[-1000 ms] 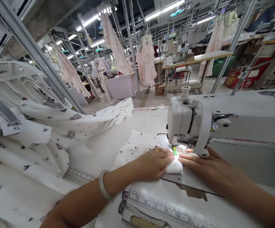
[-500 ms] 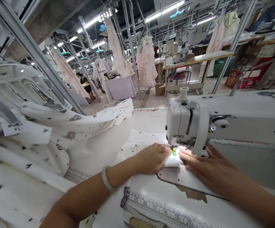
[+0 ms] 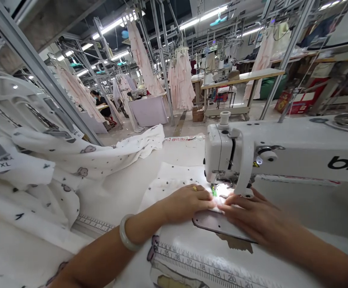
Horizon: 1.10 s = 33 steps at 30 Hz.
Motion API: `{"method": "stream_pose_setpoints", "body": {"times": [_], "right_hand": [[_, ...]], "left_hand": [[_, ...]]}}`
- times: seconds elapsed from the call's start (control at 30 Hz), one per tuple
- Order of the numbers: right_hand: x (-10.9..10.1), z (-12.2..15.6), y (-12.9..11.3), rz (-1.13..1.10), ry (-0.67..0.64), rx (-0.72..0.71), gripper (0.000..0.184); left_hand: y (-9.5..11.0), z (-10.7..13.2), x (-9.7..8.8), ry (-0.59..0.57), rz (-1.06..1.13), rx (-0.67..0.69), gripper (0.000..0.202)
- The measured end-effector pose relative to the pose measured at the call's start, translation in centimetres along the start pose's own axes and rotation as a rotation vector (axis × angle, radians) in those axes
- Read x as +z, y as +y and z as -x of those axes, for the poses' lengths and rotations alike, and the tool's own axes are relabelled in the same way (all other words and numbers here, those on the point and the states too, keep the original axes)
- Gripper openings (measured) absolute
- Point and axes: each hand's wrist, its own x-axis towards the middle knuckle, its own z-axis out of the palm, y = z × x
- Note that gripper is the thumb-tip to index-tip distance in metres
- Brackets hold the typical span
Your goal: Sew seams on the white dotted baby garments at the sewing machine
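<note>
My left hand (image 3: 186, 203) lies flat, fingers stretched out, pressing a white printed fabric piece (image 3: 174, 181) onto the bed of a white sewing machine (image 3: 252, 154). It wears a ring and a pale bangle on the wrist. My right hand (image 3: 252, 216) lies flat opposite it, fingertips beside the lit needle area (image 3: 217, 191) and over the metal plate (image 3: 212, 222). Both sets of fingertips meet at the fabric edge just in front of the presser foot.
A heap of white printed fabric (image 3: 41, 176) with an XL tag covers the left of the table. A ruler strip (image 3: 198, 266) runs along the near edge. Behind, garments (image 3: 180, 80) hang on racks, a seated person (image 3: 100, 102) works, and tables stand on the floor.
The fabric edge has fed further under the needle, so less of it shows in front of the foot and the metal plate is bared. Both hands followed it inward.
</note>
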Motion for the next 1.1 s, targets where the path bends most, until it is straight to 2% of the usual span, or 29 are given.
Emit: {"method": "stream_pose_setpoints", "body": {"times": [0.13, 0.3, 0.6, 0.7, 0.9, 1.1], "right_hand": [[0.0, -0.1, -0.4, 0.019, -0.064, 0.079, 0.034], [0.6, 0.3, 0.3, 0.049, 0.008, 0.067, 0.033], [0.9, 0.1, 0.1, 0.075, -0.014, 0.060, 0.032], [1.3, 0.2, 0.3, 0.101, 0.001, 0.088, 0.033], [1.5, 0.6, 0.8, 0.060, -0.068, 0.149, 0.040], [1.3, 0.6, 1.3, 0.021, -0.040, 0.131, 0.039]], "left_hand": [[-0.8, -0.1, 0.3, 0.032, 0.005, -0.011, 0.030], [-1.3, 0.0, 0.4, 0.062, 0.047, -0.029, 0.033], [-0.8, 0.0, -0.5, -0.076, 0.025, -0.028, 0.035], [-0.8, -0.2, -0.5, -0.079, 0.016, -0.061, 0.034], [-1.0, -0.3, -0.2, -0.071, 0.045, -0.149, 0.034], [-1.1, -0.4, 0.0, -0.072, 0.073, -0.184, 0.036]]}}
